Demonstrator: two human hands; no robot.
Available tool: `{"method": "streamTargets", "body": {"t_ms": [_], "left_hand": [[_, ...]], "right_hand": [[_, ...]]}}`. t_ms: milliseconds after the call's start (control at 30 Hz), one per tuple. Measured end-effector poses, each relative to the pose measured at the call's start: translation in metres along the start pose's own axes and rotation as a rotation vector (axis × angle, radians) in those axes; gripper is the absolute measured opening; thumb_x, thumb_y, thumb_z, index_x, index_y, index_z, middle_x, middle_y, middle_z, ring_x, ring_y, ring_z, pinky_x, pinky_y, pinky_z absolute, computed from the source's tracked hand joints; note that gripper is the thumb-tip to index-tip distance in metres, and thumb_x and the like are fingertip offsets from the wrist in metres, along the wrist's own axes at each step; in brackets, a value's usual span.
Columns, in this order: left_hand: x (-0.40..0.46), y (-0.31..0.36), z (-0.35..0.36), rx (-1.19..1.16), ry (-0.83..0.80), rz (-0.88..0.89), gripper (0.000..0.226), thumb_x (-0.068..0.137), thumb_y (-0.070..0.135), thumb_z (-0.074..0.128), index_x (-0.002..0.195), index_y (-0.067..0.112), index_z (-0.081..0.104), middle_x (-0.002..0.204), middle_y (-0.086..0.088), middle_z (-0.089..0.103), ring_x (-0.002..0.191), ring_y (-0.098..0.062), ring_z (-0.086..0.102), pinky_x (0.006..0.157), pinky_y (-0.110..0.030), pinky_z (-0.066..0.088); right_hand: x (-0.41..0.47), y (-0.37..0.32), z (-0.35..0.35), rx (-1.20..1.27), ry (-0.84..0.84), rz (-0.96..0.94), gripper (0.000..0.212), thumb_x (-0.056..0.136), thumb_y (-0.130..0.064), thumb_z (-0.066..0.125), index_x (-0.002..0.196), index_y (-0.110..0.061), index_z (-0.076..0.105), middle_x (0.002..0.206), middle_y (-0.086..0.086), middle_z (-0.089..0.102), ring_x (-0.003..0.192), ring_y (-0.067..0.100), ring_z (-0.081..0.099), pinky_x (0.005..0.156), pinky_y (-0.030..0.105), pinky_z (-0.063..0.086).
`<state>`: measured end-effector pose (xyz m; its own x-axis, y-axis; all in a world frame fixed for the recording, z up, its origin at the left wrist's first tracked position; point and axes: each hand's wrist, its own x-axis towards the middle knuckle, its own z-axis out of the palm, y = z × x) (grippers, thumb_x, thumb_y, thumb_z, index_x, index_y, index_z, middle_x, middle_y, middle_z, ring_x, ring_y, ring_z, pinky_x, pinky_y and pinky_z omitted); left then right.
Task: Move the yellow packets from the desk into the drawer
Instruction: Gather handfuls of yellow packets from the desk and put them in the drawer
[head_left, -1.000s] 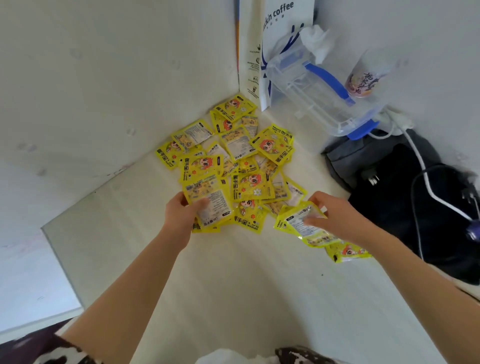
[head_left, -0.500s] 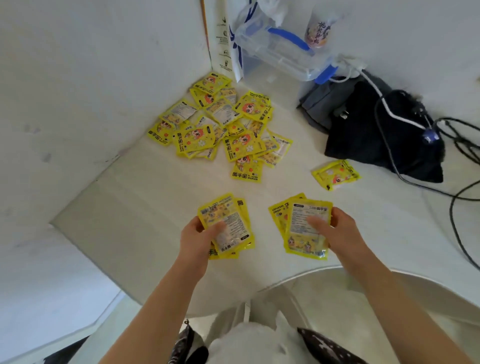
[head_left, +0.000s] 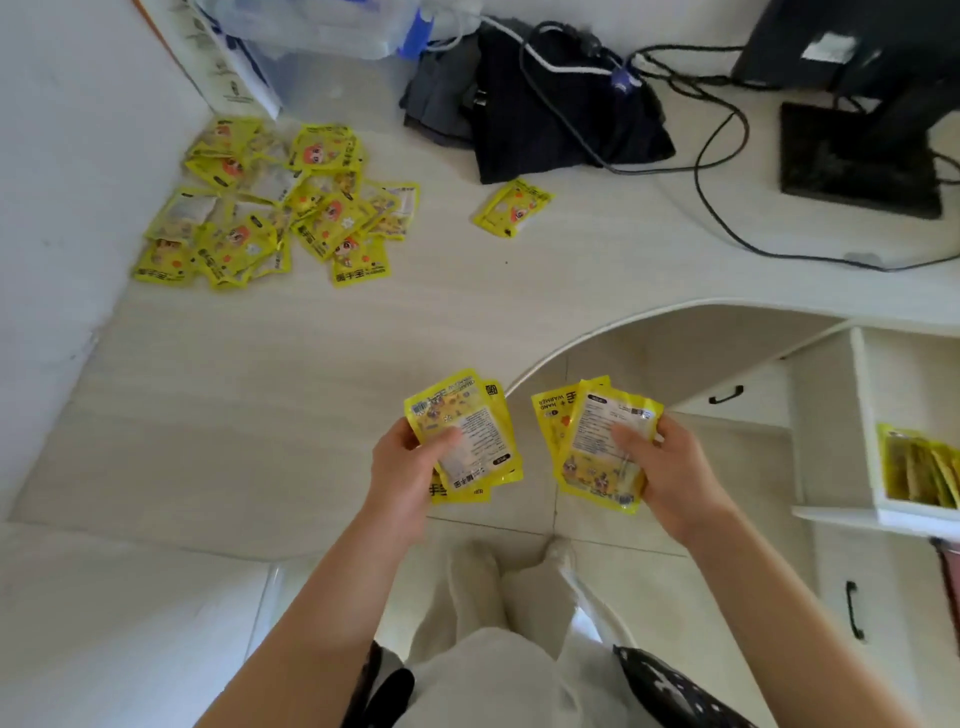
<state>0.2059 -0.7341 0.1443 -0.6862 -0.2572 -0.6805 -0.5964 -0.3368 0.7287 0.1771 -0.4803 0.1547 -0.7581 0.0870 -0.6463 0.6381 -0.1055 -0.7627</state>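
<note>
My left hand (head_left: 402, 467) grips a small stack of yellow packets (head_left: 470, 421) over the desk's front edge. My right hand (head_left: 670, 467) holds another stack of yellow packets (head_left: 592, 441) beyond the edge, above the floor. A pile of several yellow packets (head_left: 270, 208) lies at the desk's far left corner. A single yellow packet (head_left: 511, 208) lies apart near the black bag. The open white drawer (head_left: 865, 415) at the right holds several yellow packets (head_left: 919, 473).
A black bag (head_left: 561, 119) with cables across it, a clear plastic box (head_left: 322, 31) and a black monitor stand (head_left: 857, 156) sit at the back of the white desk (head_left: 260, 389). Below the drawer is a cabinet front with a black handle (head_left: 854, 610). My legs are below.
Both hands pulled back from the pile toward me, each carrying packets, and now hang at the desk's front edge. The view swung right, bringing the open drawer into sight.
</note>
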Motion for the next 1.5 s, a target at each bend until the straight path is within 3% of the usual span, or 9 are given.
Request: {"method": "streamTargets", "body": {"t_ms": [167,300,433,667,867,1133,1333,1500], "left_hand": [[-0.018,-0.024,0.045,0.098,-0.119,-0.015,0.025,0.079,0.002,0.071,0.103,0.008,0.07,0.102,-0.013,0.075,0.097,-0.034,0.07,0.091,-0.059,0.051],[-0.038,-0.052,0.095,0.109,-0.213,-0.052,0.021,0.082,-0.004,0.067,0.099,0.009,0.069,0.101,-0.014,0.072,0.095,-0.029,0.066,0.088,-0.047,0.053],[-0.064,-0.091,0.148,0.158,-0.267,-0.092,0.019,0.081,-0.002,0.07,0.097,0.008,0.069,0.105,-0.015,0.072,0.1,-0.029,0.066,0.101,-0.053,0.047],[-0.124,-0.168,0.244,0.246,-0.356,-0.116,0.022,0.081,-0.002,0.069,0.101,0.007,0.066,0.105,-0.015,0.072,0.1,-0.031,0.067,0.098,-0.048,0.05],[-0.158,-0.217,0.322,0.275,-0.367,-0.13,0.03,0.08,-0.001,0.071,0.109,0.002,0.065,0.112,-0.019,0.07,0.11,-0.035,0.065,0.102,-0.055,0.045],[-0.161,-0.23,0.415,0.263,-0.4,-0.117,0.026,0.082,-0.003,0.069,0.106,0.006,0.064,0.107,-0.014,0.072,0.099,-0.027,0.067,0.091,-0.038,0.051],[-0.131,-0.223,0.488,0.27,-0.384,-0.116,0.028,0.082,0.001,0.071,0.108,0.007,0.065,0.109,-0.014,0.072,0.102,-0.027,0.068,0.095,-0.043,0.052],[-0.104,-0.219,0.544,0.286,-0.359,-0.101,0.026,0.083,0.001,0.069,0.108,0.008,0.065,0.105,-0.01,0.073,0.091,-0.02,0.07,0.074,-0.03,0.054]], "right_hand": [[-0.037,0.022,-0.063,0.132,0.111,-0.007,0.024,0.092,-0.005,0.058,0.116,-0.002,0.059,0.107,0.019,0.07,0.096,0.035,0.07,0.076,0.051,0.058],[-0.066,0.045,-0.121,0.214,0.203,-0.018,0.023,0.09,-0.006,0.061,0.113,-0.002,0.059,0.108,0.021,0.069,0.096,0.035,0.069,0.08,0.054,0.056],[-0.096,0.068,-0.185,0.268,0.292,-0.029,0.021,0.09,-0.006,0.061,0.111,-0.005,0.06,0.106,0.017,0.07,0.095,0.033,0.07,0.081,0.052,0.056],[-0.136,0.104,-0.304,0.324,0.379,-0.027,0.017,0.091,-0.009,0.06,0.108,-0.008,0.058,0.104,0.015,0.07,0.093,0.03,0.07,0.076,0.049,0.058],[-0.142,0.116,-0.392,0.312,0.419,-0.033,0.014,0.091,-0.009,0.061,0.105,-0.01,0.058,0.104,0.014,0.07,0.095,0.03,0.069,0.082,0.054,0.056],[-0.108,0.093,-0.476,0.278,0.428,-0.057,0.022,0.09,-0.014,0.065,0.11,-0.009,0.059,0.107,0.016,0.07,0.095,0.032,0.07,0.081,0.06,0.055],[-0.06,0.049,-0.534,0.28,0.441,-0.088,0.027,0.09,-0.011,0.064,0.116,-0.005,0.058,0.11,0.019,0.069,0.099,0.036,0.068,0.085,0.061,0.053],[-0.013,0.015,-0.575,0.257,0.423,-0.06,0.025,0.09,-0.013,0.064,0.114,-0.009,0.06,0.108,0.014,0.071,0.098,0.031,0.07,0.084,0.057,0.055]]}}
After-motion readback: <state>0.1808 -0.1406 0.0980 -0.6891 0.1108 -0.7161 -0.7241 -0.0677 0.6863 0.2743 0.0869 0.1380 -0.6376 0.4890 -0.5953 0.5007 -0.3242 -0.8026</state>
